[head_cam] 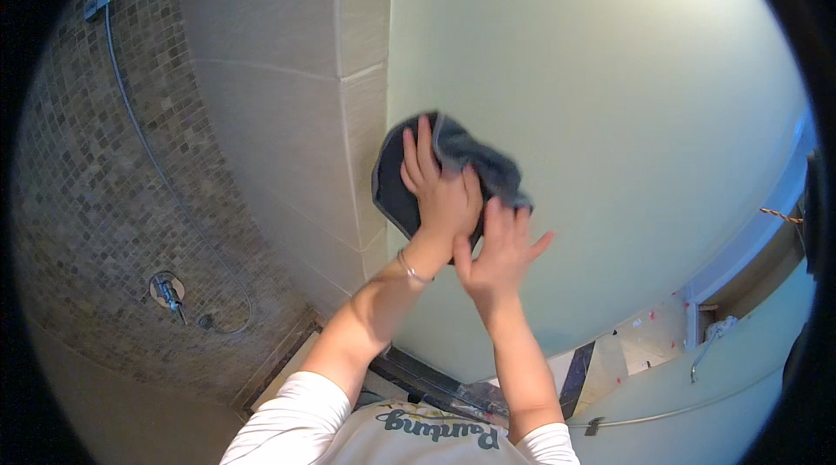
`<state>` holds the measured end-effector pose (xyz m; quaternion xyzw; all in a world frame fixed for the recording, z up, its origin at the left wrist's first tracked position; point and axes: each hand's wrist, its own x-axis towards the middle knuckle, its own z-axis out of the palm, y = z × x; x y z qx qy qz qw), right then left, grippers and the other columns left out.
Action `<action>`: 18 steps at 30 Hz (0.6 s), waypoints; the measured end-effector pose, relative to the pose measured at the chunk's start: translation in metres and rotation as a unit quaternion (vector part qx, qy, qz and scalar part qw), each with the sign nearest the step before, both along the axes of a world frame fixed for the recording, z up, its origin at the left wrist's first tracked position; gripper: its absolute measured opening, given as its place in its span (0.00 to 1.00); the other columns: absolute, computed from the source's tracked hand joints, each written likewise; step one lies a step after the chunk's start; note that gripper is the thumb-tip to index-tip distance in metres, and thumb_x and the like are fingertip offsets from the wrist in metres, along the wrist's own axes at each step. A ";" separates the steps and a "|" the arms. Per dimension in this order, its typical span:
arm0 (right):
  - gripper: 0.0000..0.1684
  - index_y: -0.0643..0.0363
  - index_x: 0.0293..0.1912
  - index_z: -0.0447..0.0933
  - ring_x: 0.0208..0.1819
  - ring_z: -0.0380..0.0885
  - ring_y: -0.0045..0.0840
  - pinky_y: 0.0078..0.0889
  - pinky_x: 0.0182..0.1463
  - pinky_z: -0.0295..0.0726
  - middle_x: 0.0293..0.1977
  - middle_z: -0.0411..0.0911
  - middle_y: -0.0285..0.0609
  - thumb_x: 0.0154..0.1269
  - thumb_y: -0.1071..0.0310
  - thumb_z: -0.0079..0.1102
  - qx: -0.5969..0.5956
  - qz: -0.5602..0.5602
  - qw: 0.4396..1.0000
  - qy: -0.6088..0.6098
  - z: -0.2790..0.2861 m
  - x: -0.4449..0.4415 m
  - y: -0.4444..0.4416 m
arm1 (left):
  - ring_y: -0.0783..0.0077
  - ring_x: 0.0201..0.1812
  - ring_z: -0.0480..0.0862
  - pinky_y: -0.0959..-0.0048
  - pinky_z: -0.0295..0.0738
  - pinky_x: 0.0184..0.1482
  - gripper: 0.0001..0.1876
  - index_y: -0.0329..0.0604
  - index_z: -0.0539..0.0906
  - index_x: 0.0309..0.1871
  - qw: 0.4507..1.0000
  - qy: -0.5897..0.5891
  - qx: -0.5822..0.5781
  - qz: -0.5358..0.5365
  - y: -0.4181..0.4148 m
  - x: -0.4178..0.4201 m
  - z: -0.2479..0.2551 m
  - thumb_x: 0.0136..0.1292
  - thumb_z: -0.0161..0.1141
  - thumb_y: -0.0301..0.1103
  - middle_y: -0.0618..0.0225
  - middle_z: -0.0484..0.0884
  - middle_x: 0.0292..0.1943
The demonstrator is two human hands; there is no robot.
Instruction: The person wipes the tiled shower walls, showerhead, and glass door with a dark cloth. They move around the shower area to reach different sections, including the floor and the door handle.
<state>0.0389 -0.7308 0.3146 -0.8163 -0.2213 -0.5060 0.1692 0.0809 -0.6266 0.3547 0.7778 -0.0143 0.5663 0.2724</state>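
Note:
A dark grey cloth (pixel 480 158) with a lighter edge lies partly folded against a frosted glass panel (pixel 588 138), close to where the glass meets the tiled wall. My left hand (pixel 444 194), with a thin bracelet at the wrist, presses flat on the cloth, its fingers spread. Just right of it and lower is my right hand (pixel 499 249), fingers apart, its fingertips at the cloth's lower edge and its palm over the glass. Whether those fingertips press on the cloth or the glass I cannot tell.
To the left, a mosaic wall (pixel 130 158) carries a shower hose (pixel 140 132) and a mixer valve (pixel 168 292). Large beige tiles (pixel 281 119) adjoin the glass. A dark sill (pixel 431 383) runs below. At lower right are a metal rail (pixel 666 414) and a floor with small red bits.

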 end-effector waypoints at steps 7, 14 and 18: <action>0.31 0.44 0.59 0.73 0.61 0.57 0.45 0.72 0.64 0.35 0.58 0.61 0.44 0.58 0.43 0.54 -0.100 -0.069 0.992 0.018 -0.085 -0.014 -0.020 | 0.30 0.71 0.28 0.32 0.28 0.65 0.39 0.32 0.53 0.70 0.995 0.090 0.042 -0.028 -0.015 -0.010 -0.140 0.62 0.51 0.48 0.42 0.37 0.73; 0.43 0.56 0.66 0.61 0.63 0.51 0.60 0.79 0.59 0.41 0.62 0.56 0.54 0.56 0.44 0.55 -0.013 0.008 0.992 0.123 0.015 -0.016 0.008 | 0.26 0.70 0.34 0.30 0.31 0.64 0.34 0.34 0.65 0.65 1.000 0.000 -0.004 -0.019 0.012 0.006 -0.009 0.56 0.55 0.42 0.47 0.42 0.74; 0.45 0.59 0.70 0.52 0.68 0.38 0.65 0.77 0.62 0.30 0.69 0.45 0.63 0.59 0.47 0.49 0.031 0.075 0.995 0.065 0.100 -0.011 0.027 | 0.30 0.71 0.39 0.32 0.36 0.65 0.31 0.35 0.73 0.59 0.996 -0.068 0.060 0.019 0.018 0.010 0.110 0.57 0.57 0.48 0.54 0.44 0.74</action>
